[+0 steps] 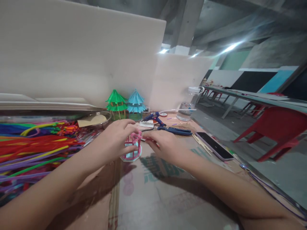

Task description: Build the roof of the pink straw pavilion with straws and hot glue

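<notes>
Head view: We note the cardboard-covered worktable (168,198) bare toward us, hemmed on the left by a heap of coloured pipe cleaners (31,143) and on the right by a black smartphone (214,146) near the table edge. The small pink stick-frame lantern on a pale blue base (131,150) stands upright mid-table, long axis vertical. Our left hand (117,135) wraps its left side, fingers curled over the top. Our right hand (163,143) pinches its upper right edge with pressed fingertips. A blue glue gun (154,118) lies just behind.
</notes>
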The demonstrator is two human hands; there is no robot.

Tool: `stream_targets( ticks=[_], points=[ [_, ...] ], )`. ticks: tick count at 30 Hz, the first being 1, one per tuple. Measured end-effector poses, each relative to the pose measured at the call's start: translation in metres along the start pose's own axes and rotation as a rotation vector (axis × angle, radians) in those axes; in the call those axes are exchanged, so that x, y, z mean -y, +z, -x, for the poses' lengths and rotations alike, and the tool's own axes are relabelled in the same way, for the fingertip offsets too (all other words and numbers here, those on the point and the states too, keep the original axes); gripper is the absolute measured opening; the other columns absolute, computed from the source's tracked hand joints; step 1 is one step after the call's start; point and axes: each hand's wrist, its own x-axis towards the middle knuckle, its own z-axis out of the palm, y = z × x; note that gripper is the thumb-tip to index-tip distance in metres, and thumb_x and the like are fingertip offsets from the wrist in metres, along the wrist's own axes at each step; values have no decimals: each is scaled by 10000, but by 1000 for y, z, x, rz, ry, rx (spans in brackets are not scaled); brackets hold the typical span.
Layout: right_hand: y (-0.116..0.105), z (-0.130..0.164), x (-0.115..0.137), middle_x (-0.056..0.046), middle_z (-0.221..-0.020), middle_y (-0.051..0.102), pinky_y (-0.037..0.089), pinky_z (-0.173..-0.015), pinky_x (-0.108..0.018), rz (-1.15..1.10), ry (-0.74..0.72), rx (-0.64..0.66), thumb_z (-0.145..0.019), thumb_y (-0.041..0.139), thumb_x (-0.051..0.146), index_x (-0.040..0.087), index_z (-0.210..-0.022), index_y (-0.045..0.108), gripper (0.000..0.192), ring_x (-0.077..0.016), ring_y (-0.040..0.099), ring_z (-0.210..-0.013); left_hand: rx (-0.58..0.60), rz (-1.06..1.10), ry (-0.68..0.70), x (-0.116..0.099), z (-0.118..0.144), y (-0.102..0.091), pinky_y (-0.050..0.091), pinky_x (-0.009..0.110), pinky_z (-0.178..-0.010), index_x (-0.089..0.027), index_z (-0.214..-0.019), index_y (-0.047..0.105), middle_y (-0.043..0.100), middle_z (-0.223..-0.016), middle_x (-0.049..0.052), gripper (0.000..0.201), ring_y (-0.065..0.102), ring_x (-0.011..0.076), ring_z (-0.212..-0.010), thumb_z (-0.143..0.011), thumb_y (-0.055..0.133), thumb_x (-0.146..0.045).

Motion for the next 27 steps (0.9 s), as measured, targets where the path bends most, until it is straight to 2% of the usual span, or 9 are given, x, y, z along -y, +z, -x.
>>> stream_targets(
  ticks=[16,18,23,27],
  points=[
    [5,0,-2,-101,-1048,765,545,-870,-313,-56,-11,65,-995,483,186,164,-1084,691,228,-188,714,-977,-28,-85,78,-2,2,3,499,455,-965,-181,-1047,661,618,-1247,143,187,588,300,-1161,-880,637,-261],
    [5,0,-2,-98,-1041,766,546,-865,-316,-49,-10,68,-993,488,183,170,-1068,693,219,-189,715,-967,-30,-99,68,-1,2,1,499,448,-966,-178,-1091,654,627,-1232,142,251,596,299,-1148,-861,664,-278],
    [5,1,-2,-102,-1047,764,549,-870,-335,-35,-18,69,-987,490,162,159,-1072,686,214,-200,712,-977,8,-77,-39,5,0,-6,498,434,-978,-157,-1303,554,617,-1289,157,570,606,309,-1162,-815,711,-409],
    [4,1,-2,-106,-1045,765,555,-873,-342,-34,-41,55,-990,489,173,150,-1071,686,214,-204,715,-979,81,12,-84,5,-2,-7,475,420,-1019,-148,-1346,513,598,-1359,161,652,578,316,-1232,-797,700,-447]
  ],
)
